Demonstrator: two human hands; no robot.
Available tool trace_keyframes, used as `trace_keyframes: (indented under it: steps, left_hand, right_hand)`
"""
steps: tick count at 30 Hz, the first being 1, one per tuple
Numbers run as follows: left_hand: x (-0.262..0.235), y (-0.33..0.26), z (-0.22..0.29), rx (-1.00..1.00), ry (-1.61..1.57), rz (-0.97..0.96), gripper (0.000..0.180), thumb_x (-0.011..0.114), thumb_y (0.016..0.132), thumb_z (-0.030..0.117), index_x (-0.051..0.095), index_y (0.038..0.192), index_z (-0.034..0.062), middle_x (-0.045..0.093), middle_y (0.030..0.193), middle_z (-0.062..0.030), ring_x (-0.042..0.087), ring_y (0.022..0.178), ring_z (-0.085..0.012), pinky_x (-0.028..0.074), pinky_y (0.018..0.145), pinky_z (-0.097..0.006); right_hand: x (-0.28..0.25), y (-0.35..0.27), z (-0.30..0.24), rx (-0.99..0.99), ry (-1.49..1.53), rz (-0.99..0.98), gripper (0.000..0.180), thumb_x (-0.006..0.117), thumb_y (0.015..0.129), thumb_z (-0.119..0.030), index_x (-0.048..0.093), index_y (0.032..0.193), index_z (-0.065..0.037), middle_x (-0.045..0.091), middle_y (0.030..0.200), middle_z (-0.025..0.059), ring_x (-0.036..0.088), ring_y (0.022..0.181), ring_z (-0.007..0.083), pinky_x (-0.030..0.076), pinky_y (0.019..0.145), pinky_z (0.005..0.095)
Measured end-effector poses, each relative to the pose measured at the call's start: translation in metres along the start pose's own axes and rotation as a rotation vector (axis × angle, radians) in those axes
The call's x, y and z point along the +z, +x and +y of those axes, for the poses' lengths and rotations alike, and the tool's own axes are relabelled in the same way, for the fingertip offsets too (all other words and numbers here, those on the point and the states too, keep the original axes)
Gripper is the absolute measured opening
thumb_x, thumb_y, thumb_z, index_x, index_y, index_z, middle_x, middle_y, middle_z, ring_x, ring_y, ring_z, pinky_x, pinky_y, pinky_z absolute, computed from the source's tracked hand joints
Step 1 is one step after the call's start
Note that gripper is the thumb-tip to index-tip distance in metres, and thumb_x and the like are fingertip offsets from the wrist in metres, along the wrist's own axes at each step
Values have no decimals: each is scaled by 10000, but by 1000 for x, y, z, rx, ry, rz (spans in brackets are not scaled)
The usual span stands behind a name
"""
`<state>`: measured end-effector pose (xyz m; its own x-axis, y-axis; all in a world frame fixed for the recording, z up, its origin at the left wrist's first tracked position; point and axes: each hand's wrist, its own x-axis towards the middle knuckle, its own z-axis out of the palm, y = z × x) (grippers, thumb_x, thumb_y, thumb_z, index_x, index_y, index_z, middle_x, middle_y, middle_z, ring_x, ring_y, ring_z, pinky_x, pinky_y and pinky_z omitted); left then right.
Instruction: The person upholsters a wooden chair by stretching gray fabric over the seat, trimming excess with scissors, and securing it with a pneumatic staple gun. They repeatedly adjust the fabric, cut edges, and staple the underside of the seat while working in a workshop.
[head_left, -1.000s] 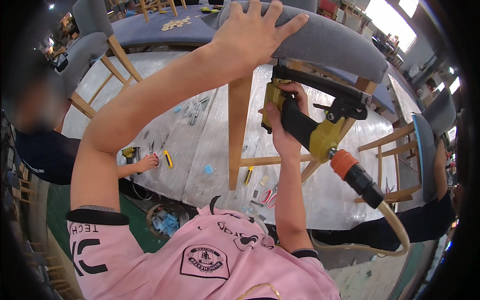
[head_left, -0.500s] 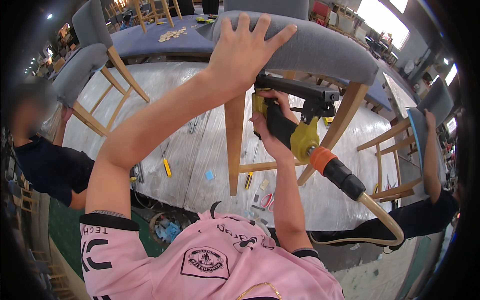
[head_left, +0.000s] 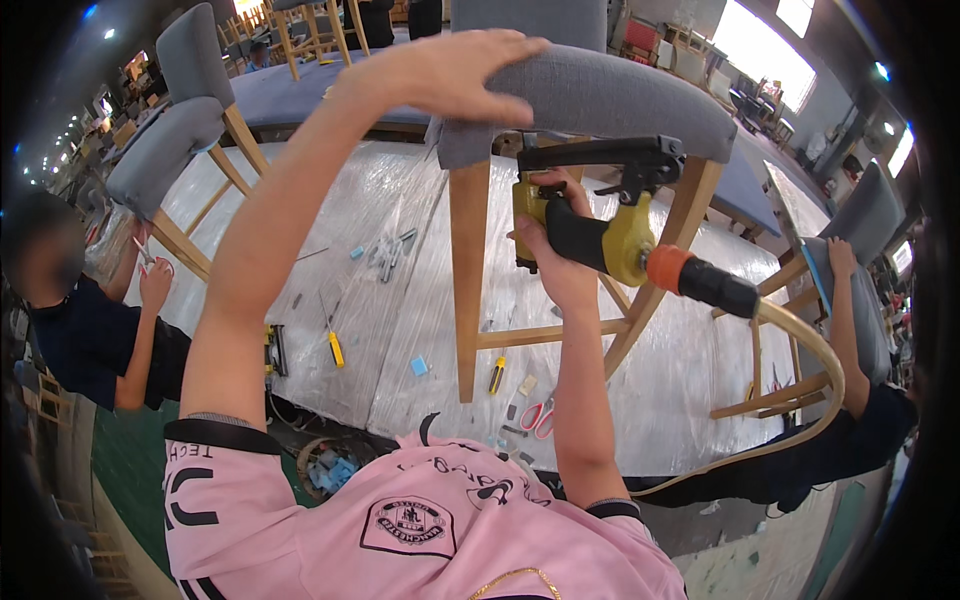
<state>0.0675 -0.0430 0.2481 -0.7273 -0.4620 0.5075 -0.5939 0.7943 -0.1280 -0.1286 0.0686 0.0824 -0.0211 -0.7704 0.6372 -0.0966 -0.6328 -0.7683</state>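
Note:
A chair with a grey padded seat (head_left: 620,95) and pale wooden legs (head_left: 467,280) stands on the plastic-covered table (head_left: 330,230). My left hand (head_left: 450,70) lies flat on top of the seat's left edge, fingers spread. My right hand (head_left: 550,250) grips a yellow and black pneumatic nail gun (head_left: 600,215), held up under the seat beside the front leg. An orange coupling joins the gun to a tan air hose (head_left: 800,340) that curves down to the right.
A screwdriver (head_left: 334,347), small blue blocks, clips and red-handled scissors (head_left: 535,418) lie on the table. Other grey chairs (head_left: 170,140) stand at the left and right. One person sits at the left, another at the right holds a chair.
The view has shifted down and left. My left hand slid toward the seat's left edge. The nail gun stays under the seat in my right hand.

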Motion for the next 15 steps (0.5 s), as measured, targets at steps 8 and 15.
trace_keyframes:
  steps: [8, 15]
  left_hand:
    - [-23, 1, 3, 72, -30, -135, 1009, 796, 813, 414, 289, 1595, 28, 478, 1481, -249, 553, 1294, -399, 448, 1102, -479]
    - [-39, -3, 28, -38, -37, -179, 1019, 794, 748, 405, 333, 1553, -16, 509, 1449, -259, 559, 1297, -400, 468, 1106, -445]
  right_hand:
    - [0, -6, 0, -109, -166, 3, 428, 748, 854, -13, 619, 1259, -70, 558, 1401, 124, 517, 1336, 255, 412, 1110, 379]
    - [13, 7, 12, -116, -76, -42, 418, 732, 872, -3, 605, 1264, -74, 487, 1477, 131, 569, 1249, 217, 633, 871, 329]
